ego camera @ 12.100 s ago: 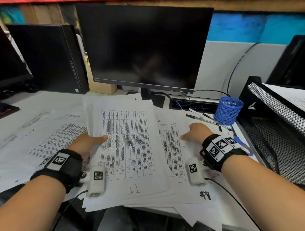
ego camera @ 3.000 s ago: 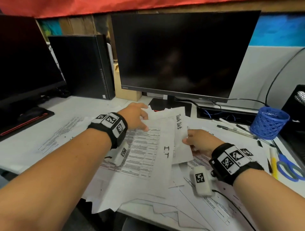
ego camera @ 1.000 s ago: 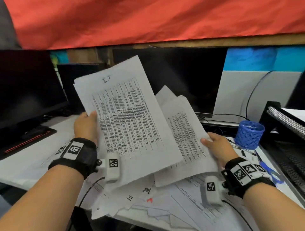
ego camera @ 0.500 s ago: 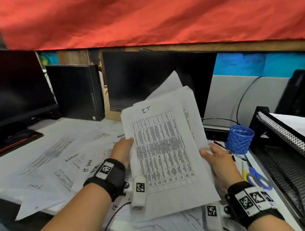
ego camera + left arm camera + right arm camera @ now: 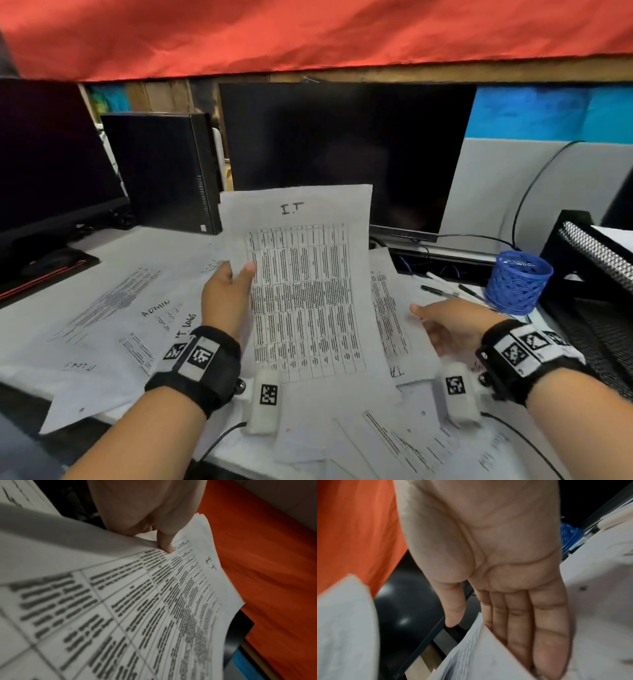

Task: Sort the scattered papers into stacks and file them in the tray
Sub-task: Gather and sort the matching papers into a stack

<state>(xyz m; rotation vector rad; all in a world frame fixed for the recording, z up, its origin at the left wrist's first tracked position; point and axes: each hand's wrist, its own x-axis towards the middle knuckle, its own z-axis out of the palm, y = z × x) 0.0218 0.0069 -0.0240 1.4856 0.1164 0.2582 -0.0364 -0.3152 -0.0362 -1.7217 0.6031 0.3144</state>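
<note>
A stack of printed table sheets headed "I.T" [image 5: 308,291] stands tilted above the desk. My left hand [image 5: 233,287] grips its left edge, thumb on the front [image 5: 167,546] and fingers behind the I.T stack [image 5: 171,601]. My right hand [image 5: 442,320] is low to the stack's right, apart from it. Its straight fingers [image 5: 518,622] lie under the edge of a loose printed sheet [image 5: 471,655], thumb spread clear. That sheet [image 5: 390,308] lies on the desk. The black mesh tray [image 5: 596,253] stands at the far right, with paper [image 5: 616,236] in its top tier.
Loose sheets marked "ADMIN" and "IT LOGS" [image 5: 113,325] cover the desk's left, more papers [image 5: 376,445] hang over the front edge. A blue mesh pen cup [image 5: 519,284] and pens [image 5: 442,289] sit near the tray. A monitor [image 5: 342,154], computer tower [image 5: 161,171] and second screen [image 5: 51,154] line the back.
My right hand has let go of the I.T stack's right edge and dropped to the loose sheet on the desk. The left hand now holds the squared-up stack alone.
</note>
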